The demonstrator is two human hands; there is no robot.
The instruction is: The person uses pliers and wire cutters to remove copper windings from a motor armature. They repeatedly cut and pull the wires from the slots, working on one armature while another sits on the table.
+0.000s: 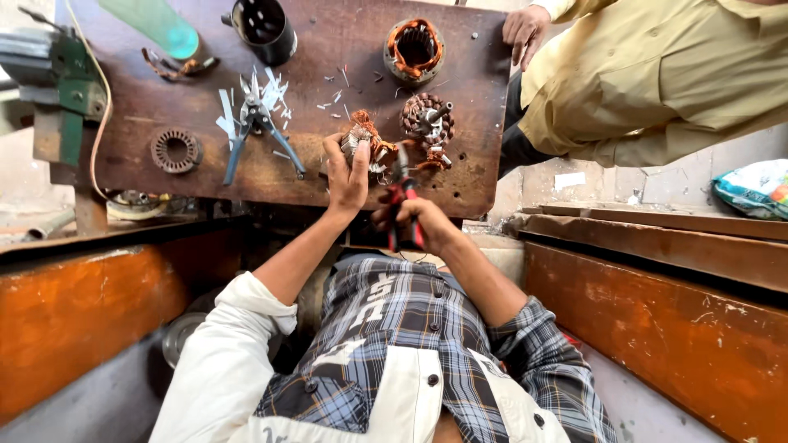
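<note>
Two hands work at the near edge of the surface (205, 176), a worn brown board. The left hand (348, 168) is wrapped from above around a small motor winding (365, 141), fingers closed over its metal core with copper wire bristling out to the right. The right hand (423, 226) is clenched on the red handles of a pair of pliers (400, 193), whose nose points up into that loose copper.

The core looks dense and rigid, best held by its steel body as it is now; the copper strands look thin, springy and sharp-ended, likely to bend or snap if squeezed.

Just beyond stands a wound rotor (427, 119), farther back a stator (414, 47). Left lie blue-handled pliers (258, 123) among white paper slivers. Another person's hand (525, 31) rests on the far corner.
</note>
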